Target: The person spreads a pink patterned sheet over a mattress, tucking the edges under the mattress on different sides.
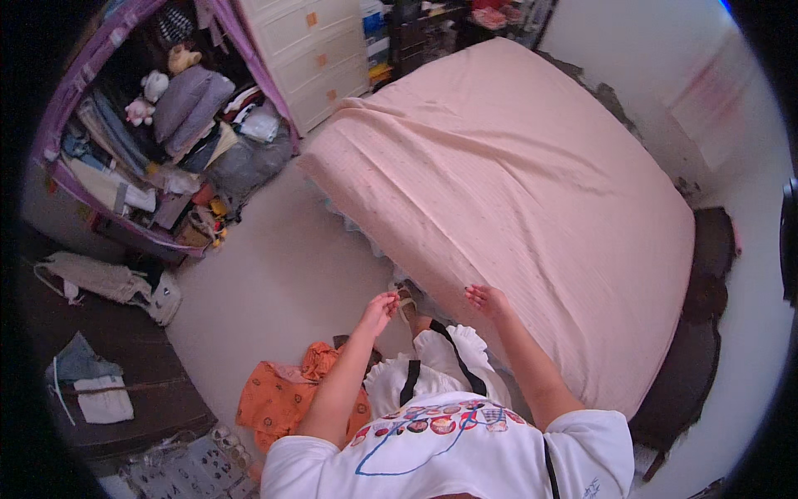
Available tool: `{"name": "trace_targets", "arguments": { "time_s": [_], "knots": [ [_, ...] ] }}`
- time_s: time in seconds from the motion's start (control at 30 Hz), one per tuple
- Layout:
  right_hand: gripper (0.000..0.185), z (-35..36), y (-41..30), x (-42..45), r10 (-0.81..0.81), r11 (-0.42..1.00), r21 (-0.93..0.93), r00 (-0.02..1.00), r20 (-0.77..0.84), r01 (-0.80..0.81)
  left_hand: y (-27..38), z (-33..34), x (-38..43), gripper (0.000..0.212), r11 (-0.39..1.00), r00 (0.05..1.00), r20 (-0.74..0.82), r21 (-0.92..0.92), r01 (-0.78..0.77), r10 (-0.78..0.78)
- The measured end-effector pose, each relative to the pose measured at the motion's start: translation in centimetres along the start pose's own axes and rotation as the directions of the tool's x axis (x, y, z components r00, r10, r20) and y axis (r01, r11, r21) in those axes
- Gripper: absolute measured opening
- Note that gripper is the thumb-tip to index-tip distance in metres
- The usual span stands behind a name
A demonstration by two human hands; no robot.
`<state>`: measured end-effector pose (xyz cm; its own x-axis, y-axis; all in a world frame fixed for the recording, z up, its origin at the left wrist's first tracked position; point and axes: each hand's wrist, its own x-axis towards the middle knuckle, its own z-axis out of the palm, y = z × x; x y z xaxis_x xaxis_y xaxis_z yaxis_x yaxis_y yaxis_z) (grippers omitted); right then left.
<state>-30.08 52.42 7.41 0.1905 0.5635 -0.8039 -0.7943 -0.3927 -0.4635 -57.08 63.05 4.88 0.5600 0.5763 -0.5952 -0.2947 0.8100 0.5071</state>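
Note:
A bed with a pink sheet [499, 181] lies before me, its cover wrinkled across the middle and near the left edge. My left hand [380, 312] is raised above the floor beside the bed, fingers slightly curled, holding nothing visible. My right hand [486, 300] is over the near side of the bed, its fingers loosely bent with nothing visible in them. Whether it touches the sheet cannot be told. A crumpled orange patterned cloth [274, 393] lies on the floor, partly behind my left forearm.
An open purple-framed fabric wardrobe [262, 81] with pillows and clothes stands at the far left, beside white drawers [305, 56]. A dark wooden surface [156, 399] holds a bag [100, 277] and folded cloth [106, 399]. The dark headboard [679, 355] is at the right.

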Motion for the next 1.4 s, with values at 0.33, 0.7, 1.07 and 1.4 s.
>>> {"name": "trace_targets", "arguments": {
  "time_s": [0.33,0.7,1.07,1.4],
  "knots": [
    [0.017,14.0,-6.4,13.4,0.047,0.986,-0.161,0.999,-0.016,-0.049,16.7,-4.0,5.3,0.013,0.985,0.964,-0.207,-0.016,-0.172,0.165],
    [0.020,33.0,-9.4,22.3,0.078,0.893,-0.451,0.985,0.154,0.000,30.6,-13.6,11.2,0.023,0.959,0.919,-0.321,-0.087,-0.269,0.229],
    [0.017,41.1,-2.7,33.8,0.043,0.997,-0.053,0.978,-0.203,-0.055,47.2,-25.4,29.1,0.032,0.955,0.976,-0.214,0.283,0.085,-0.023],
    [0.016,53.3,-0.5,39.3,-0.136,0.954,-0.290,0.970,-0.200,0.074,47.8,-30.6,48.9,0.039,0.795,0.972,-0.165,0.605,-0.033,0.166]
  ]
}}
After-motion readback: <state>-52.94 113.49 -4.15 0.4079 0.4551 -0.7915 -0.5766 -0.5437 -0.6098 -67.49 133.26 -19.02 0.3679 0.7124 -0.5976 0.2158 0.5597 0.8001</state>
